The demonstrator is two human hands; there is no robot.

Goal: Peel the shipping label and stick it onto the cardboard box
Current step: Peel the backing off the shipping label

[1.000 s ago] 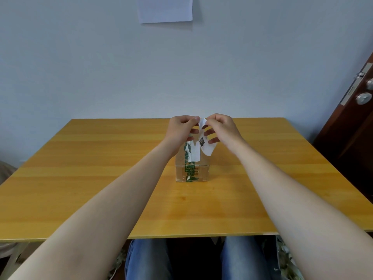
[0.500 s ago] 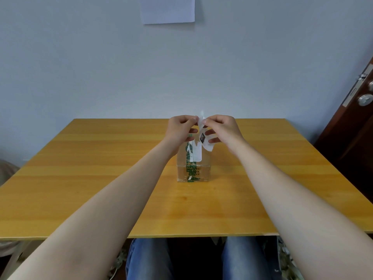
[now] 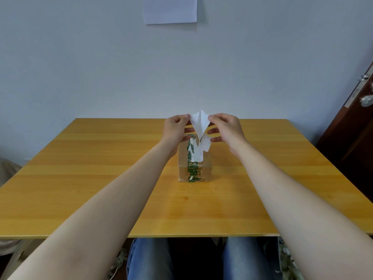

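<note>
Two bare hands met above the middle of a wooden table (image 3: 84,178) in the single head view. The left hand (image 3: 175,129) and the right hand (image 3: 227,128) were raised side by side, each with thumb and forefinger pinched on an upper corner of the shipping label (image 3: 199,126). The fingers (image 3: 188,130) of the left hand below the pinch were loosely curled; those of the right hand were spread towards the sheet. The white paper had parted at the top into two layers that spread outward in a V toward each hand and joined again lower down. Which layer was the label and which the backing could not be told. The lower part of the sheet hung in front of the cardboard box (image 3: 203,171), and its bottom edge reached about the front top edge of the box. Whether the paper touched the box could not be told.

The box stood on the table directly beneath the hands, near the table's centre, with a strip of green-printed tape (image 3: 192,170) running down its top and front face. Both forearms extended from the near edge of the table. A white sheet of paper (image 3: 170,9) was fixed to the wall behind, and a dark door (image 3: 351,128) with a metal knob stood at the right edge of the view.
</note>
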